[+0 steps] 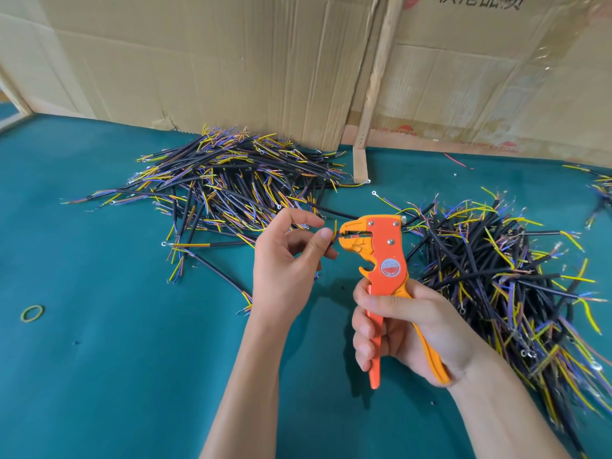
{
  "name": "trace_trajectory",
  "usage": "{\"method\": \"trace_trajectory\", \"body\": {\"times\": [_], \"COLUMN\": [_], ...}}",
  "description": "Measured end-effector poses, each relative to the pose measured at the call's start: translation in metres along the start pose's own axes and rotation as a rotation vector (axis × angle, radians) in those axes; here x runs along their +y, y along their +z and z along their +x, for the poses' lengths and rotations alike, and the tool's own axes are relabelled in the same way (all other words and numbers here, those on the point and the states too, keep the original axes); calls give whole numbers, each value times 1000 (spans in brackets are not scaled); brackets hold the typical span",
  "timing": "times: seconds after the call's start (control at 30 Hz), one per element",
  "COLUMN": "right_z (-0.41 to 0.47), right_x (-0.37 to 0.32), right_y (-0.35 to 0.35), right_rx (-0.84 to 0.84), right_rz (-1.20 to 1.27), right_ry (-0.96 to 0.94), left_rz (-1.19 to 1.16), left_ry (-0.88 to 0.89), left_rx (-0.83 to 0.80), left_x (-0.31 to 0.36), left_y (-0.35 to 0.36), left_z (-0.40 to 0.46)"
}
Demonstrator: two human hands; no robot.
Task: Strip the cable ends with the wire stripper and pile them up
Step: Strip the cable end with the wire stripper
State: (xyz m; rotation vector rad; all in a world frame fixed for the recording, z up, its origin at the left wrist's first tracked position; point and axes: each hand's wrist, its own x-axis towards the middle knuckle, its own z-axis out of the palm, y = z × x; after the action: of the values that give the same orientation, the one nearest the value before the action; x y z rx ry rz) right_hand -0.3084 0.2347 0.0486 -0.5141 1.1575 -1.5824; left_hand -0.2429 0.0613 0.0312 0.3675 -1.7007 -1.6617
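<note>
My right hand (400,329) grips the handles of an orange wire stripper (381,250), held upright with its jaws pointing left. My left hand (288,260) pinches a short black cable (331,248) between thumb and forefinger, its yellow wire end at the stripper's jaws. A big pile of black cables with yellow, blue and purple wires (231,183) lies behind my left hand. A second pile of cables (503,279) spreads out to the right of the stripper.
The work surface is a teal mat (116,359). Cardboard sheets (231,61) and a wooden post (374,94) stand along the back. A yellow rubber band (32,313) lies at the left. A few more cables (601,190) lie at the far right edge.
</note>
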Motion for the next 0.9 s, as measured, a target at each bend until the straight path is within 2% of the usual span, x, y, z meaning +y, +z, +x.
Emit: {"method": "trace_trajectory", "body": {"times": [0.4,0.63,0.77,0.9], "right_z": [0,2,0,-3], "right_x": [2,-2,-2,-4], "right_y": [3,8,9,4], "right_rx": [52,215,181,22], "right_rz": [14,15,19,69], "right_ry": [20,13,5,-24], "left_rz": [5,-16,-10,28], "left_ry": [13,4,7,13], "left_rx": [2,-14,-17,-4], "left_x": [0,0,-1,-1], "left_y": [0,3,3,4], "left_z": [0,0,-1,-1]}}
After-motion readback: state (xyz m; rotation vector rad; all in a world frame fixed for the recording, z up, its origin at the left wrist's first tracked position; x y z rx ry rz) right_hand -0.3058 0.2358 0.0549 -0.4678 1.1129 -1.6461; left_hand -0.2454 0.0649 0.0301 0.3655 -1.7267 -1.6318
